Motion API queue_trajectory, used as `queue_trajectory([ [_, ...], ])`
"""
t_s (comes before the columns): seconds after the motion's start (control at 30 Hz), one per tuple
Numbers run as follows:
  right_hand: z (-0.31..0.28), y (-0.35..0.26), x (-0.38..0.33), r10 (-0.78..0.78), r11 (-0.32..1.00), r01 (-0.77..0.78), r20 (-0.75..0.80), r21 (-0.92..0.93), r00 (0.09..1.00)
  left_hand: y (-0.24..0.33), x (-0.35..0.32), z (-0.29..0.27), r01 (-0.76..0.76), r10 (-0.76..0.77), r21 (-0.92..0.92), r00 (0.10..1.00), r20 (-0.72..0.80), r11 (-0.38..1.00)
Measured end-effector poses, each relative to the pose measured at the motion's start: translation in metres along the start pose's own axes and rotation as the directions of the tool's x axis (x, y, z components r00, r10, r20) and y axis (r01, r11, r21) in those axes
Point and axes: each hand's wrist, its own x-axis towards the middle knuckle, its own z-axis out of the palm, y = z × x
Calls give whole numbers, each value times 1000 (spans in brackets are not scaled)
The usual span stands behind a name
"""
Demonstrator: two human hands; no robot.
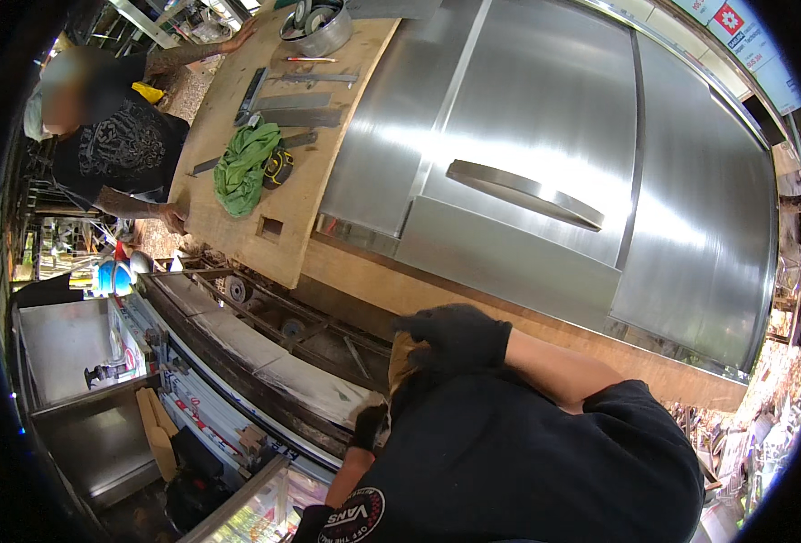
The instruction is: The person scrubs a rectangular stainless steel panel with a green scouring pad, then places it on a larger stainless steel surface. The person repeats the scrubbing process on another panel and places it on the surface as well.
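My right hand [464,337], in a black glove, reaches across in front of my body. Its fingers are bent over the upper end of a tan-brown piece [400,357], whose kind I cannot make out. Lower and to the left, my left hand [370,426] is also gloved in black, close to the end of a pale, dusty strip [301,376] on a dark metal frame. My dark shirt hides part of the tan-brown piece, and the left fingers are not clear. Beyond my right hand lie brushed metal sheets [545,100] with a long, slightly bent metal strip [527,195] on top.
A plywood board [228,231] bears a green cloth [245,167], a tape measure [277,168], flat metal strips and a round metal container [319,36]. Another person [120,140] stands at its left edge, a hand on it. Metal boxes [102,434] stand at lower left.
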Motion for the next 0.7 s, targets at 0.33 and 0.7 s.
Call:
queue_trajectory([
  [0.33, 18, -2, 102, 282, 956, -249, -263, 154, 922, -31, 207, -205, 181, -227, -196, 943, -242, 964],
  [0.7, 75, -51, 250, 333, 929, -355, -187, -101, 924, -193, 219, -180, 134, -180, -337, 978, -107, 932],
])
